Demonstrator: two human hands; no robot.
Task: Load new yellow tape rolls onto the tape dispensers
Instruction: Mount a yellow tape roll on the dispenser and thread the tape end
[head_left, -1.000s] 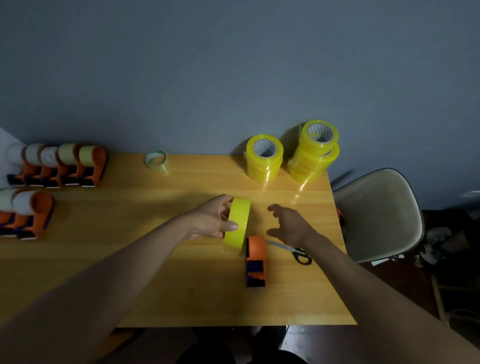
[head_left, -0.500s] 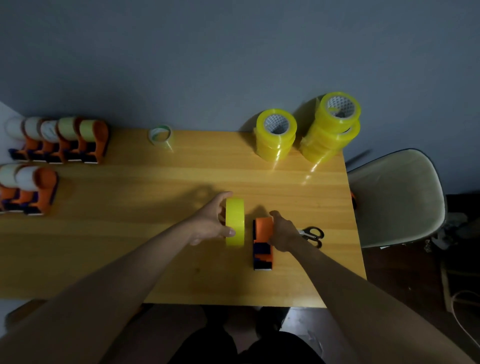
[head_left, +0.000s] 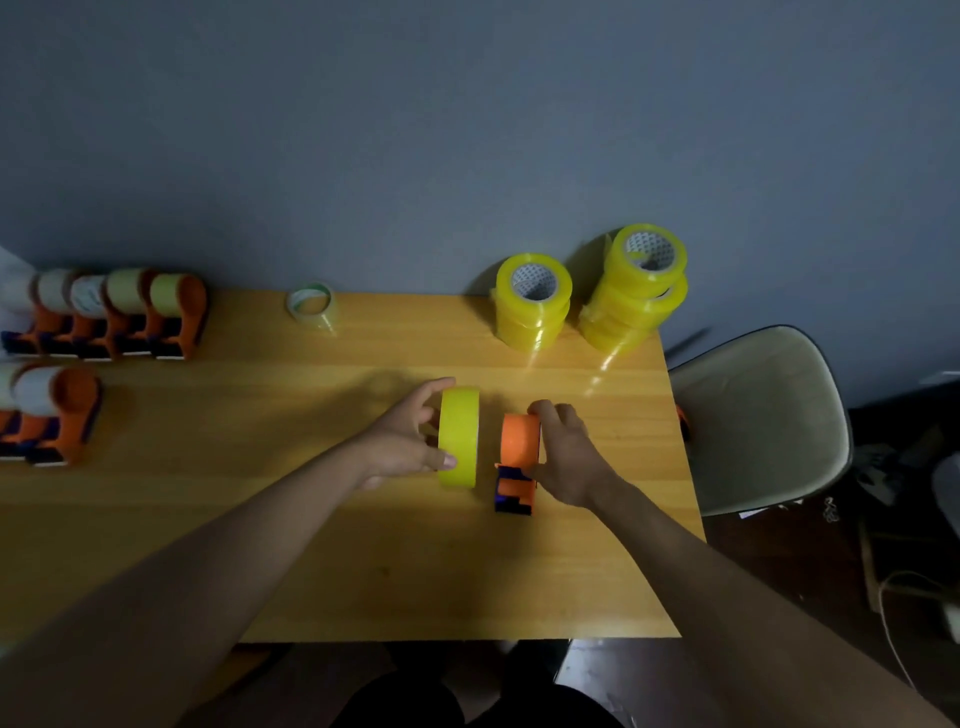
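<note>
Since half a second ago, your right hand (head_left: 569, 457) has closed further over the orange tape dispenser (head_left: 517, 460) and now covers the scissors that lay beside it. Its fingers (head_left: 545, 410) curl over the dispenser's rounded top, thumb low at the body; the dispenser sits on the tabletop (head_left: 332, 545) right of centre, toward the right edge.

Your left hand (head_left: 402, 441) grips the yellow tape roll (head_left: 458, 436), held on edge just left of the dispenser with a narrow gap between them. Thumb lies on the roll's near rim, fingers reach over its far rim.

Two stacks of yellow tape rolls (head_left: 535, 306) (head_left: 636, 286) stand at the far right corner, by the wall. A nearly spent clear tape roll (head_left: 310, 306) sits at the far edge, left of centre. Loaded orange dispensers (head_left: 119, 317) line up along the far left corner, with more (head_left: 49, 415) nearer on the left edge. A pale chair (head_left: 763, 415) stands off the right edge.
</note>
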